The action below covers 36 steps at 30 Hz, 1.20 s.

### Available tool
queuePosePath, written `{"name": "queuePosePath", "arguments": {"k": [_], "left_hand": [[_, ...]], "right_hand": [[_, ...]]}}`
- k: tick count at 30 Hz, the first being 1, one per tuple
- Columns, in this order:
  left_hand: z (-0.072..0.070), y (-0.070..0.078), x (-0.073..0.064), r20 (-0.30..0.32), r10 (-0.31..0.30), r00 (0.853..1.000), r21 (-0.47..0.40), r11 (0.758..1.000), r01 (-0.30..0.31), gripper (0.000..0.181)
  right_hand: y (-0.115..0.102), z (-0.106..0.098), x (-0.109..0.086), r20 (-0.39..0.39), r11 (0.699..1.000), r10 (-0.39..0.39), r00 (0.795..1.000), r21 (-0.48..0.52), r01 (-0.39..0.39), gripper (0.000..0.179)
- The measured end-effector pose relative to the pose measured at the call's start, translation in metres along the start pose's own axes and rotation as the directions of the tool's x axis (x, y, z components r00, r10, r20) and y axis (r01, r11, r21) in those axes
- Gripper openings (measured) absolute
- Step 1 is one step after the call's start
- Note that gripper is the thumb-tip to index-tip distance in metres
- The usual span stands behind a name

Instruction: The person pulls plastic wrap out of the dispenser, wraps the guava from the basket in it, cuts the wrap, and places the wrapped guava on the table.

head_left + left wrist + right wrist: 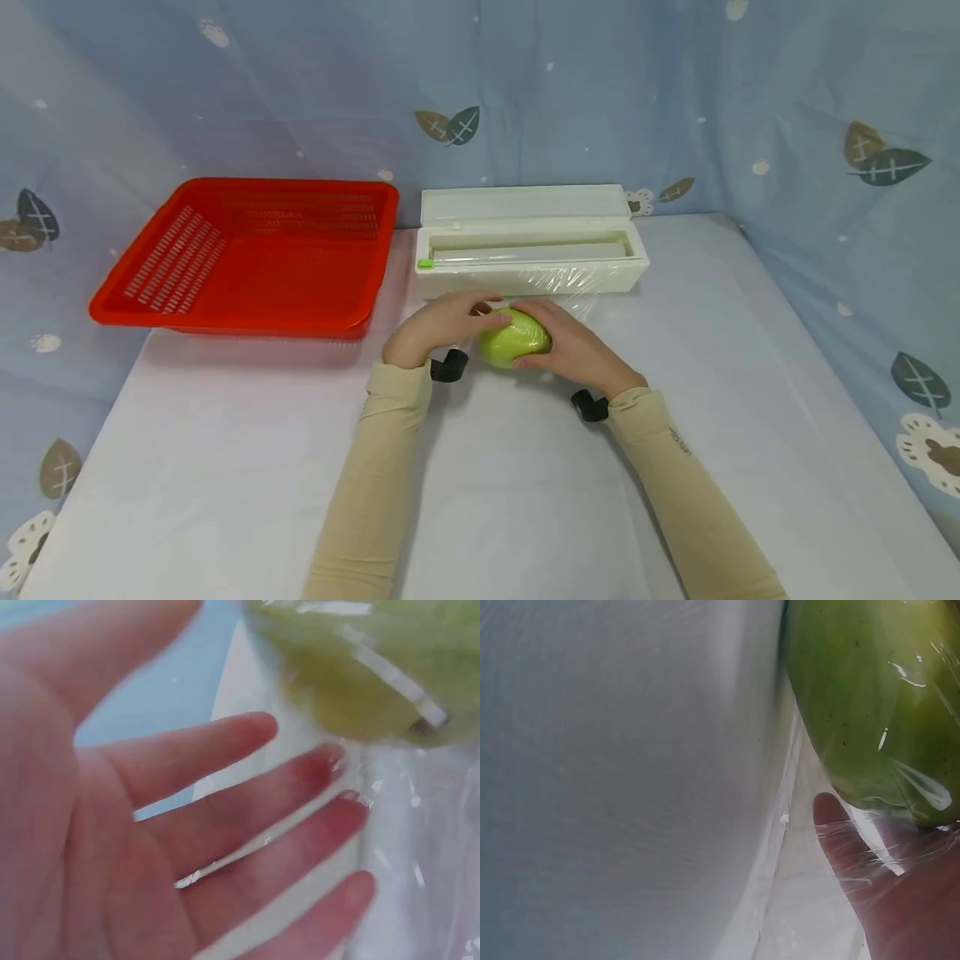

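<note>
A smooth yellow-green fruit [513, 339] with a few dark specks is close over the white table, covered by clear cling film [420, 832] that creases and shines on its skin. My right hand [573, 346] grips the fruit from the right, thumb on the near side and fingers over the top. At the left side, my left hand [438, 325] has its thumb tip at the fruit. In the left wrist view its other fingers [247, 802] are straight and spread, with film by their tips. Film also stretches from the fruit toward the cling film box [525, 279].
The white box stands behind the hands, lid [525, 204] raised, a roll [540, 252] inside and a green slider [426, 263] at its front left. A red plastic basket [277, 321] sits at the left. Patterned blue cloth [570, 92] hangs behind the table [525, 492].
</note>
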<state>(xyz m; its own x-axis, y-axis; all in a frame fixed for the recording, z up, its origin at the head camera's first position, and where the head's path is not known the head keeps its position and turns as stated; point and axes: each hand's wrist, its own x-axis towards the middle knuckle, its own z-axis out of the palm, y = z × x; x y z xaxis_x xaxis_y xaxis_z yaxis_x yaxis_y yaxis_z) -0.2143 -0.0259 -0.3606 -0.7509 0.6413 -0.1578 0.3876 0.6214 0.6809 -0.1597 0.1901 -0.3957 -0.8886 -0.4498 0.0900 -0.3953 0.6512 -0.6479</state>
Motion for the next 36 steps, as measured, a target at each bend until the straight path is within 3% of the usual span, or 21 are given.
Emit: {"name": "queuePosePath", "arguments": {"k": [3,4,6,8,12,14,15,19,21,23,30,33,36], "left_hand": [[-0.006,0.000,-0.001,-0.116,-0.028,0.993,0.004,1.000,0.029,0.046],[-0.008,0.000,-0.002,-0.168,-0.018,0.986,-0.002,1.000,0.018,0.041],[-0.011,-0.001,-0.002,-0.289,0.018,0.957,-0.011,1.000,-0.022,0.031],[-0.014,-0.002,-0.001,-0.412,0.065,0.909,-0.005,0.997,-0.074,0.023],[-0.017,-0.007,0.003,-0.593,0.144,0.792,0.056,0.989,-0.138,0.019],[-0.017,-0.011,0.005,-0.653,0.142,0.744,0.065,0.989,-0.131,0.025],[-0.016,-0.013,0.006,-0.677,0.117,0.727,0.052,0.992,-0.111,0.029],[-0.002,-0.030,0.004,-0.715,-0.055,0.697,-0.123,0.991,-0.048,0.049],[0.008,-0.039,0.002,-0.717,-0.149,0.681,-0.236,0.971,-0.037,0.054],[0.016,-0.046,0.002,-0.715,-0.197,0.671,-0.315,0.947,-0.058,0.055],[0.026,-0.057,0.013,-0.763,-0.182,0.621,-0.352,0.922,-0.163,0.055],[0.024,-0.058,0.018,-0.769,-0.216,0.601,-0.413,0.886,-0.211,0.050],[0.027,-0.056,0.021,-0.763,-0.279,0.583,-0.499,0.828,-0.256,0.044]], "right_hand": [[0.002,-0.001,-0.001,-0.001,1.000,0.013,1.000,0.021,-0.013,0.080],[0.002,-0.001,-0.002,-0.001,0.999,0.018,1.000,0.033,-0.018,0.080],[0.003,-0.001,-0.001,0.005,0.998,0.021,1.000,0.054,-0.021,0.081],[0.003,0.000,0.000,0.012,0.997,0.021,1.000,0.075,-0.022,0.082],[0.004,0.000,0.003,0.008,0.994,0.026,1.000,0.102,-0.026,0.081],[0.006,0.000,0.006,-0.001,0.994,0.013,1.000,0.112,-0.013,0.081],[0.006,0.000,0.006,-0.002,0.993,0.012,1.000,0.115,-0.012,0.081],[0.008,0.004,0.002,0.027,0.991,0.004,1.000,0.130,-0.007,0.080],[0.008,0.008,-0.003,0.052,0.989,0.017,0.999,0.143,-0.024,0.079],[0.008,0.011,-0.006,0.067,0.986,0.033,0.997,0.159,-0.043,0.078],[0.005,0.009,-0.009,0.039,0.981,0.066,0.997,0.180,-0.072,0.078],[0.005,0.007,-0.005,0.010,0.981,0.057,0.998,0.183,-0.058,0.077],[0.006,0.005,-0.006,0.012,0.981,0.058,0.998,0.182,-0.059,0.077]]}}
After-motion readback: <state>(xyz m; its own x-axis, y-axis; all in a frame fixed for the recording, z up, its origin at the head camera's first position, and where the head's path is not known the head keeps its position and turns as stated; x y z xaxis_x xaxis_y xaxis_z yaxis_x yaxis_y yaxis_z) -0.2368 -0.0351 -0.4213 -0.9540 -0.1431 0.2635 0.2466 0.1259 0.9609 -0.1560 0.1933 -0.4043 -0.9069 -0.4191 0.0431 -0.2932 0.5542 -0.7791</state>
